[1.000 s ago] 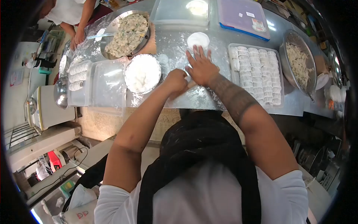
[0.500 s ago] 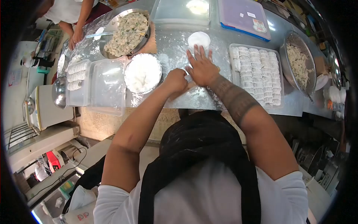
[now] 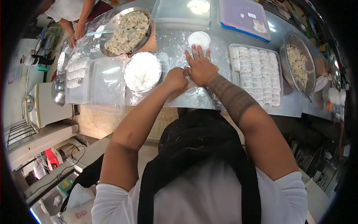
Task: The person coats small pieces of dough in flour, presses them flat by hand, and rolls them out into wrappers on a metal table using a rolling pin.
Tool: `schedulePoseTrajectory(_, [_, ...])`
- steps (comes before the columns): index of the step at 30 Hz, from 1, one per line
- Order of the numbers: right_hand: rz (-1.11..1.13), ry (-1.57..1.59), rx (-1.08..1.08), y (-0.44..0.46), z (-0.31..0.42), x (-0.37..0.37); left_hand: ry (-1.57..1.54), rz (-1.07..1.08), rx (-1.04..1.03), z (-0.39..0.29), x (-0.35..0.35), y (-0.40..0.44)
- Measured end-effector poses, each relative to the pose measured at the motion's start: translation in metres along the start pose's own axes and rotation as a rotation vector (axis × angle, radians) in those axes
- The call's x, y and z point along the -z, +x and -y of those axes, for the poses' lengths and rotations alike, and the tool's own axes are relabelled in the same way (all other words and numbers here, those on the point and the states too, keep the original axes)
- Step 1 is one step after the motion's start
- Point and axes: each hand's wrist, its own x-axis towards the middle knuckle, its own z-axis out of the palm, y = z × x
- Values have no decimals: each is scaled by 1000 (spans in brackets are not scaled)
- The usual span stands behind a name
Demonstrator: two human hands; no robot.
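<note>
White disc [image 3: 199, 39] on the steel table [image 3: 209, 100], far side of my hands, roughly mid-scene: flat, near-circular, pale and matt, an even edge all round, surface smooth as far as I can see. Faint floury smears on the metal left of it. My right hand [image 3: 202, 71] palm down, open, fingers spread and pointing far, tips at the disc's near edge; contact or a slight gap, I cannot tell. My left hand [image 3: 176, 80] curled closed, just left of the right one and nearer me; cannot tell whether it grips anything. A tan strip [image 3: 191, 85] shows between the two, too blurred to name. To the left, a bowl [image 3: 160, 74] of white powder [image 3: 142, 71], heaped with soft lumps. To the right, a tray [image 3: 274, 107] of pale, ridged dumplings [image 3: 257, 74] in close rows. Far left of the powder, a pan [image 3: 150, 33] of chunky filling [image 3: 128, 31] flecked green. Beyond it, at far left, another person's hand [image 3: 79, 32] near the table edge.
</note>
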Motion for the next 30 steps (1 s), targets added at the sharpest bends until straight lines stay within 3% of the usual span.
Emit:
schedulePoseTrajectory(3, [-57,64,4,-11,-2,1,-44,-77,-8,-7,3,-5])
schedulePoseTrajectory(7, [66,44,6,-110,-6,15,-1031,0,216,13,-19,-3])
schedulePoseTrajectory(10, [152,20,-7,-102,-1,25,-666,106,285,21,-15,-5])
schedulePoseTrajectory(13, [69,-7,8,-30,-1,6,9,26,16,12,-3,-7])
schedulePoseTrajectory(17, [-84,75,47,-1,-2,-1,27,-176,-78,9,-7,-4])
schedulePoseTrajectory(20, [-19,98,6,-69,-4,9,-498,-44,116,19,-9,0])
schedulePoseTrajectory(21, [31,76,17,-91,-5,11,-850,-24,176,19,-16,-2])
schedulePoseTrajectory(24, [121,8,51,-113,-8,15,-810,60,272,21,-13,-15])
schedulePoseTrajectory(27, [90,-61,90,-43,-4,7,-178,148,116,14,2,-10])
schedulePoseTrajectory(30, [10,-23,78,5,1,6,37,-174,-71,5,-4,-14])
